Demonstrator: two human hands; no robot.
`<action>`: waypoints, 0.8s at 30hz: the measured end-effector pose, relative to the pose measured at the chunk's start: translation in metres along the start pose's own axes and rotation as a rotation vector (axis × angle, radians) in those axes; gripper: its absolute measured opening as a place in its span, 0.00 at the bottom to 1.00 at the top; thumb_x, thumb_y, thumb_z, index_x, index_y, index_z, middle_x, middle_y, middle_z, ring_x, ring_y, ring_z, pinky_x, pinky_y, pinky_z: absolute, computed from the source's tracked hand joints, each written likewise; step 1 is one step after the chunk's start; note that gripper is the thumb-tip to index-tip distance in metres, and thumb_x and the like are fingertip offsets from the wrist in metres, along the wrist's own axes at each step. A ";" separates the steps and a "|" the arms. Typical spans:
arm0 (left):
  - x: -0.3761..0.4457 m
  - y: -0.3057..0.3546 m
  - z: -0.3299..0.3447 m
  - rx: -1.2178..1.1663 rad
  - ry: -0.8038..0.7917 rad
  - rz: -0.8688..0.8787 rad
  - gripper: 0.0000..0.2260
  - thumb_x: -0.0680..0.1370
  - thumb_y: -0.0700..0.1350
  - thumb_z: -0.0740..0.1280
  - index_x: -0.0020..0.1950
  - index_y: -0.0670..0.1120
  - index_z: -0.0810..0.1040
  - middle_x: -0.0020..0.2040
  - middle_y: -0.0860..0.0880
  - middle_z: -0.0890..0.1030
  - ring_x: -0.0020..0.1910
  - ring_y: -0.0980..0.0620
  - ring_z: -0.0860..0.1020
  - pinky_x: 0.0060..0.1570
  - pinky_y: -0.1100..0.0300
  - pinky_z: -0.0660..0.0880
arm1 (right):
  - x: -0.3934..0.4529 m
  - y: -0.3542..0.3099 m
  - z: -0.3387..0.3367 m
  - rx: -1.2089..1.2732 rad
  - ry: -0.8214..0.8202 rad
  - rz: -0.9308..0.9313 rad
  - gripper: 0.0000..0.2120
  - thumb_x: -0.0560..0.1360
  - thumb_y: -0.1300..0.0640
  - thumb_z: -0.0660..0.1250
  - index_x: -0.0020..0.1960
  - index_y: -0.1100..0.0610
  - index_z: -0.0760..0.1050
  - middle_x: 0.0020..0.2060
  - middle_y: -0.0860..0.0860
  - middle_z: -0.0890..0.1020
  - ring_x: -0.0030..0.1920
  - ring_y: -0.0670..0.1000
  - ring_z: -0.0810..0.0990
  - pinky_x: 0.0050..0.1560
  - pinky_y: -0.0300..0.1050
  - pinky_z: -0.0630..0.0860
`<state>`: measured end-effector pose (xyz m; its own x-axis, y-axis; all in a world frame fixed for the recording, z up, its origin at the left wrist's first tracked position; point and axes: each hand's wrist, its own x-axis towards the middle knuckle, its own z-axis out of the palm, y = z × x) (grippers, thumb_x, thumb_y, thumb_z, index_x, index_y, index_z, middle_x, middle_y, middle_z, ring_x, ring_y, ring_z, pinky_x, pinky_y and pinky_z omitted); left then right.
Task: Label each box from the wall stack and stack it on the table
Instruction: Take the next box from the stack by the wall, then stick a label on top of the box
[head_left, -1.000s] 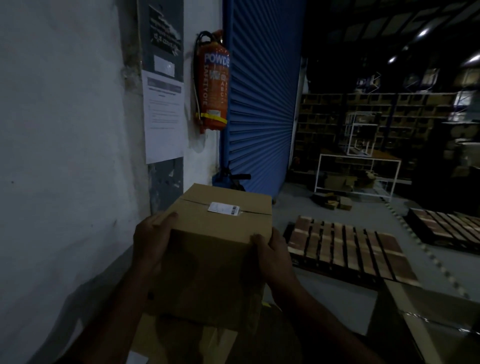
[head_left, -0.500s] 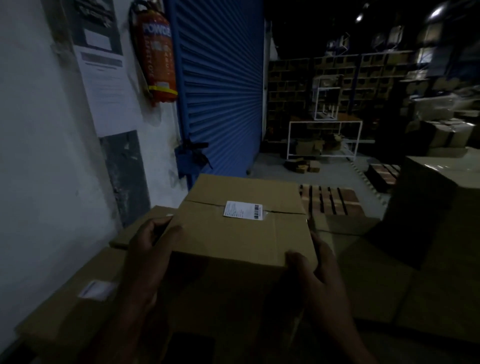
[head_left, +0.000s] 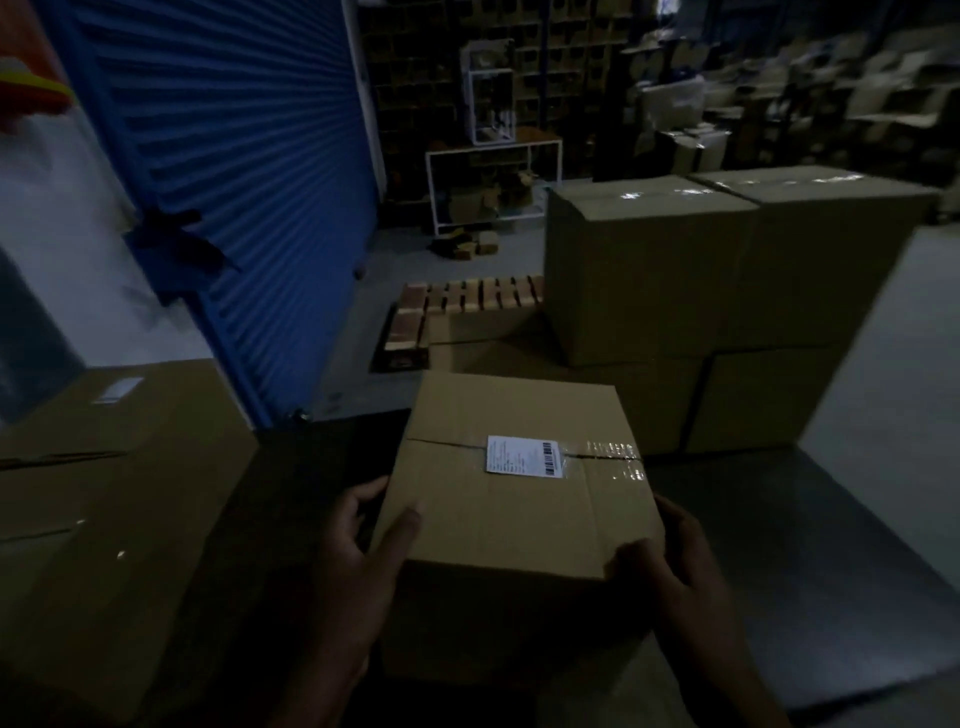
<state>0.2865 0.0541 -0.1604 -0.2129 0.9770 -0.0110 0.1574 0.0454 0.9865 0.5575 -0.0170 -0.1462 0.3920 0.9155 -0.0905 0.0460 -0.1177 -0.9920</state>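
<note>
box (head_left: 519, 488) with its label (head_left: 523, 455) sits at 6 o'clock over the counter (head_left: 831, 571). left hand (head_left: 358, 566) and right hand (head_left: 670, 561) grip its sides. stacked boxes (head_left: 675, 291) wait at 1 o'clock. it may slip in the dark.

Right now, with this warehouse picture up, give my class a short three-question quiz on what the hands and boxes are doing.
1. True or false: the carried box already bears a white label.
2. Which hands grip that box? A) left hand only B) right hand only C) both
3. Fill in: the stacked boxes on the table lie ahead and to the ____ of the carried box.

Key: 1 true; 2 C; 3 right
</note>
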 end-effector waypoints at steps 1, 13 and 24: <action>-0.001 -0.005 0.017 -0.018 -0.029 -0.008 0.24 0.69 0.67 0.78 0.63 0.70 0.77 0.67 0.57 0.79 0.65 0.51 0.79 0.60 0.40 0.80 | 0.004 0.006 -0.012 -0.005 0.020 0.018 0.24 0.80 0.54 0.65 0.74 0.45 0.64 0.66 0.47 0.72 0.56 0.47 0.78 0.42 0.41 0.76; -0.012 -0.062 0.164 0.139 -0.339 -0.019 0.27 0.73 0.49 0.81 0.66 0.54 0.71 0.64 0.55 0.75 0.60 0.61 0.74 0.47 0.63 0.73 | 0.066 0.065 -0.128 -0.389 0.215 0.016 0.28 0.79 0.53 0.67 0.77 0.50 0.64 0.69 0.50 0.75 0.59 0.47 0.78 0.51 0.46 0.79; 0.050 -0.041 0.237 0.356 -0.358 0.349 0.42 0.65 0.59 0.83 0.73 0.52 0.66 0.72 0.51 0.64 0.68 0.46 0.71 0.64 0.43 0.76 | 0.118 0.079 -0.107 -1.088 0.230 -0.299 0.16 0.75 0.52 0.73 0.62 0.52 0.80 0.60 0.51 0.78 0.60 0.54 0.74 0.53 0.46 0.71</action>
<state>0.4981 0.1509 -0.2405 0.2365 0.9533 0.1879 0.4848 -0.2833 0.8275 0.7053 0.0404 -0.2258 0.3853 0.8840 0.2647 0.8901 -0.2803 -0.3594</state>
